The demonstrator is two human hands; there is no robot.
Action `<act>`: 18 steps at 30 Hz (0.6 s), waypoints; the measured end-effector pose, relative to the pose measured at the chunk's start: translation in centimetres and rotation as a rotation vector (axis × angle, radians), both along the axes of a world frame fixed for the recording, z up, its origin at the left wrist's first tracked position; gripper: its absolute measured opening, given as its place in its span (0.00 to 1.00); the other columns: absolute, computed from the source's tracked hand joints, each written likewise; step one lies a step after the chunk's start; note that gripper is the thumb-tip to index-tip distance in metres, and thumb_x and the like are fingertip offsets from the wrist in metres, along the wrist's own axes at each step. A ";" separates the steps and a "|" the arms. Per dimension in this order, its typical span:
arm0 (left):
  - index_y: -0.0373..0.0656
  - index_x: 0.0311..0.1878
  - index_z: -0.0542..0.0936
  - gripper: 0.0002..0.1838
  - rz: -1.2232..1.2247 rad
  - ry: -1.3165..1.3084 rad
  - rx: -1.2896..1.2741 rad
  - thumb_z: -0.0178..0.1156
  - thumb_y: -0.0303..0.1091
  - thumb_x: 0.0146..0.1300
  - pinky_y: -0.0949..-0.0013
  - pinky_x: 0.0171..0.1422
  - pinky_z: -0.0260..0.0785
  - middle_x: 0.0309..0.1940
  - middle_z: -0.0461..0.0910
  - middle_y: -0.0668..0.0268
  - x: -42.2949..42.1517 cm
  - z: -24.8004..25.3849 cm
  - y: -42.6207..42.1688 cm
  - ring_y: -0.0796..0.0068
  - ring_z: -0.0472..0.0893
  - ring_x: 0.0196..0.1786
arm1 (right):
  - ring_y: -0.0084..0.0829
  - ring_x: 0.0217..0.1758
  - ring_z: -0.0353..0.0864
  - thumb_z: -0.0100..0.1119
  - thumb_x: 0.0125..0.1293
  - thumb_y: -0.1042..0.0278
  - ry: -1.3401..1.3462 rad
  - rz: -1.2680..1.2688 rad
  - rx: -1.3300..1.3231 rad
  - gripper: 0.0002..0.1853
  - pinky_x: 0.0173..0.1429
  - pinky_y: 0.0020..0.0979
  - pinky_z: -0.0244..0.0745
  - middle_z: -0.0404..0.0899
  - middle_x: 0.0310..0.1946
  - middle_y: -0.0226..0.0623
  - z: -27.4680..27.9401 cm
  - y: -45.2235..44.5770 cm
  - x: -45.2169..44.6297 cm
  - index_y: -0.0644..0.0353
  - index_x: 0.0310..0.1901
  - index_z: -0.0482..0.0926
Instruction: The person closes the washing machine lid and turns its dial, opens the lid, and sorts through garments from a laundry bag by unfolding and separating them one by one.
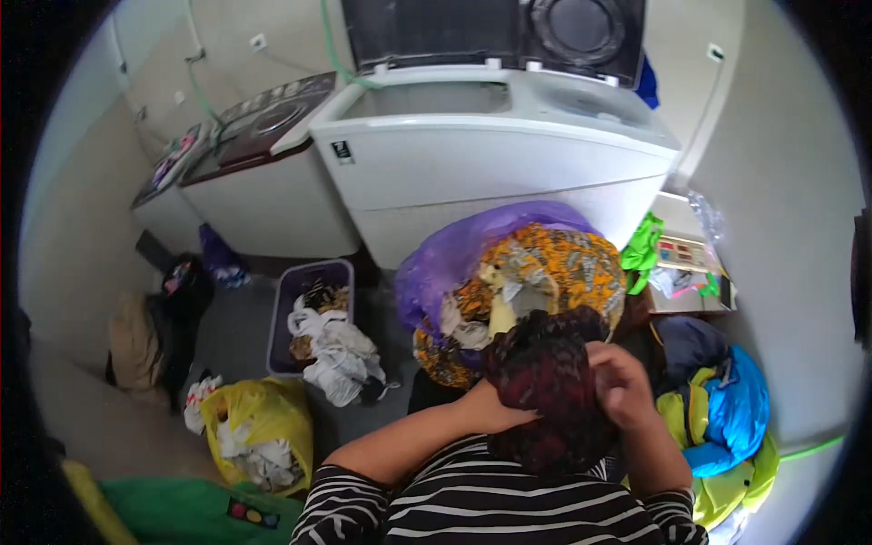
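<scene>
A dark red and black lace garment (549, 391) is bunched up in front of my chest, between both hands. My left hand (495, 409) is closed on its left side, with part of the fingers hidden by the cloth. On the other side, my right hand (622, 381) has its fingers bent and pinching the upper right edge of the lace. Just beyond the garment lies an orange, black and white patterned cloth (581, 263), heaped on a purple plastic bag (427, 282) with several pale pieces of clothing.
A white twin-tub washing machine (490, 163) stands ahead with its lids up; another washer (272, 200) is to its left. A purple basket (284, 318) and a yellow bag (259, 400) hold laundry at left. Blue (740, 409) and yellow-green clothes and a cardboard box (690, 295) lie right.
</scene>
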State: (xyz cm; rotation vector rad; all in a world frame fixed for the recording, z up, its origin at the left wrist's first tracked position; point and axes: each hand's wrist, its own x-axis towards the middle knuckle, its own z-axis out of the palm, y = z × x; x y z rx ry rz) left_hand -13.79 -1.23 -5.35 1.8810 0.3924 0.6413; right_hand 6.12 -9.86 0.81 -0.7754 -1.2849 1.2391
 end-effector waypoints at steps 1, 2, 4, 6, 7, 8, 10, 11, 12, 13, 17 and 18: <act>0.42 0.55 0.72 0.27 0.041 0.004 0.097 0.65 0.34 0.49 0.66 0.60 0.62 0.53 0.73 0.63 -1.5 -0.2 0.2 0.66 0.73 0.54 | 0.37 0.55 0.69 0.62 0.52 0.67 0.118 -0.041 -0.005 0.19 0.59 0.34 0.61 0.68 0.53 0.48 -0.2 0.1 0.4 0.65 0.44 0.72; 0.42 0.54 0.72 0.25 0.079 0.012 0.195 0.64 0.34 0.50 0.66 0.59 0.63 0.52 0.74 0.63 -3.0 -0.3 0.3 0.67 0.73 0.53 | 0.38 0.55 0.69 0.60 0.55 0.66 0.238 -0.085 -0.015 0.17 0.59 0.35 0.61 0.68 0.53 0.47 -0.7 0.2 1.0 0.64 0.44 0.72; 0.40 0.52 0.73 0.22 0.184 0.085 -0.017 0.59 0.30 0.50 0.66 0.58 0.64 0.50 0.75 0.62 -7.4 0.5 0.3 0.66 0.74 0.52 | 0.38 0.54 0.70 0.56 0.59 0.65 0.194 -0.246 -0.012 0.14 0.58 0.34 0.63 0.69 0.53 0.46 -3.2 0.5 2.1 0.63 0.44 0.71; 0.38 0.50 0.74 0.20 0.604 0.026 -0.758 0.55 0.32 0.53 0.68 0.55 0.64 0.45 0.77 0.62 -10.7 0.1 -0.4 0.70 0.75 0.48 | 0.37 0.53 0.71 0.54 0.60 0.67 0.225 -0.263 -0.097 0.13 0.58 0.33 0.63 0.69 0.52 0.45 -6.8 0.4 3.1 0.63 0.44 0.71; 0.37 0.50 0.75 0.20 0.824 -0.175 -0.927 0.54 0.34 0.54 0.67 0.55 0.64 0.43 0.78 0.61 -11.4 0.1 -0.9 0.70 0.74 0.46 | 0.37 0.53 0.71 0.53 0.61 0.68 0.241 -0.305 -0.183 0.12 0.57 0.33 0.63 0.70 0.51 0.45 -8.5 0.3 3.2 0.63 0.44 0.71; 0.38 0.49 0.75 0.20 0.905 -0.153 -1.030 0.54 0.37 0.54 0.67 0.53 0.65 0.42 0.78 0.60 -13.1 -0.6 -0.5 0.70 0.75 0.45 | 0.35 0.52 0.72 0.52 0.61 0.70 0.275 -0.291 -0.233 0.10 0.57 0.32 0.64 0.71 0.50 0.44 -10.0 0.2 3.1 0.63 0.43 0.71; 0.38 0.48 0.76 0.20 1.001 -0.138 -1.133 0.53 0.39 0.54 0.67 0.52 0.65 0.42 0.78 0.60 -16.9 -3.4 0.5 0.69 0.75 0.43 | 0.34 0.51 0.72 0.51 0.61 0.71 0.308 -0.261 -0.285 0.09 0.56 0.31 0.64 0.72 0.49 0.43 -12.6 -0.2 2.8 0.62 0.43 0.71; 0.39 0.47 0.76 0.20 1.026 -0.293 -1.083 0.53 0.42 0.54 0.65 0.50 0.65 0.42 0.78 0.60 -18.5 -5.4 0.8 0.66 0.75 0.42 | 0.33 0.50 0.73 0.51 0.61 0.73 0.315 -0.282 -0.358 0.09 0.55 0.30 0.65 0.72 0.49 0.43 -13.8 -0.5 2.7 0.62 0.43 0.71; 0.41 0.46 0.77 0.21 1.047 -0.446 -1.028 0.52 0.45 0.54 0.64 0.48 0.65 0.42 0.77 0.60 -20.1 -7.0 1.1 0.64 0.74 0.42 | 0.32 0.49 0.73 0.51 0.61 0.74 0.320 -0.303 -0.433 0.08 0.55 0.29 0.65 0.73 0.48 0.42 -14.6 -0.5 2.7 0.62 0.42 0.71; 0.41 0.46 0.77 0.21 1.060 -0.450 -1.026 0.52 0.45 0.54 0.64 0.48 0.65 0.42 0.77 0.60 -21.5 -8.2 1.5 0.64 0.74 0.42 | 0.32 0.49 0.73 0.51 0.61 0.74 0.320 -0.290 -0.436 0.08 0.55 0.29 0.65 0.73 0.48 0.42 -15.1 -0.3 2.6 0.62 0.42 0.71; 0.41 0.43 0.77 0.18 1.374 -0.646 -1.466 0.52 0.41 0.54 0.59 0.53 0.67 0.41 0.78 0.58 -27.3 -12.8 3.0 0.61 0.76 0.42 | 0.31 0.46 0.74 0.52 0.60 0.75 0.319 -0.323 -0.496 0.07 0.53 0.27 0.66 0.74 0.47 0.42 -16.0 0.4 2.3 0.61 0.41 0.71; 0.41 0.43 0.77 0.17 1.349 -0.718 -1.447 0.51 0.40 0.54 0.58 0.54 0.67 0.41 0.78 0.58 -29.5 -15.4 4.3 0.60 0.76 0.42 | 0.31 0.46 0.74 0.52 0.60 0.75 0.317 -0.320 -0.495 0.07 0.53 0.27 0.66 0.74 0.47 0.42 -15.9 0.6 2.2 0.61 0.41 0.71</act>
